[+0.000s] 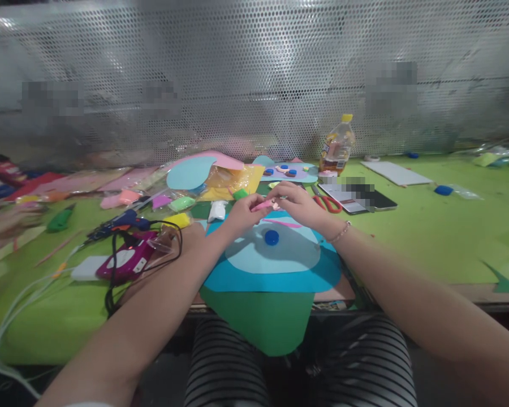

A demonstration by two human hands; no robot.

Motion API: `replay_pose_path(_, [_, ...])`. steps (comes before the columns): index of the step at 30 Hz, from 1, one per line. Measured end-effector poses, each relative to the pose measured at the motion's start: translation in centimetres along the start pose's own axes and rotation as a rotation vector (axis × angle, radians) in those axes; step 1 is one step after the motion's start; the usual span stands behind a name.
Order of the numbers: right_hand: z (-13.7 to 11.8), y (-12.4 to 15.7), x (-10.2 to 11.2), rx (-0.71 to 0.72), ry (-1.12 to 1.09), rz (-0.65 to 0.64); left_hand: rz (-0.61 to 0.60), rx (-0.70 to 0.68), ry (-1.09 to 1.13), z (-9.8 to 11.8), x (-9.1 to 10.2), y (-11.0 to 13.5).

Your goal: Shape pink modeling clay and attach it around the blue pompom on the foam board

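My left hand (242, 213) and my right hand (297, 204) meet over the green table, both pinching a small pink piece (263, 206) between their fingertips. Right below them lies a stack of paper shapes: a pale blue oval (280, 257) with a blue round button (272, 237) and a thin pink strip (282, 224) on it, over a darker blue sheet (275, 280) and a green sheet (263, 322) that hangs over the table's front edge. A bracelet is on my right wrist.
Red-handled scissors (328, 203), a phone (365, 198) and a yellow-capped bottle (337, 146) lie beyond my right hand. A magenta device with black cable (129, 261), a glue gun (114, 223) and coloured clay packs (180, 203) sit left. Another person's hand (4, 223) shows at the far left.
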State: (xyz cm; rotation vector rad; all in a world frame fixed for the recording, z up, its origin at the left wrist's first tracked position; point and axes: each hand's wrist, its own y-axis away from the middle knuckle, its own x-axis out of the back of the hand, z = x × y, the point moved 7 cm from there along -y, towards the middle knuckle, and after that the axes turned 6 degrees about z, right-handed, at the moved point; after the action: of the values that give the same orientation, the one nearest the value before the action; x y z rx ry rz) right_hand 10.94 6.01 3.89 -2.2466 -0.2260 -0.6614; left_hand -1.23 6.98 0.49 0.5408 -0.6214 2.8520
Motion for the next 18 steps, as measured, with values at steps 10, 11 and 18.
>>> replay_pose_path(10, [-0.59, 0.21, 0.25, 0.092, 0.08, 0.038, 0.012, 0.04, 0.063, 0.02, -0.14, 0.05])
replay_pose_path(11, [-0.61, 0.23, 0.16, 0.099, 0.075, 0.026, 0.014, 0.044, 0.073, 0.01, -0.17, 0.05])
replay_pose_path(18, [-0.11, 0.09, 0.52, 0.017, 0.019, 0.121, 0.038, 0.11, 0.216, -0.68, -0.16, -0.16])
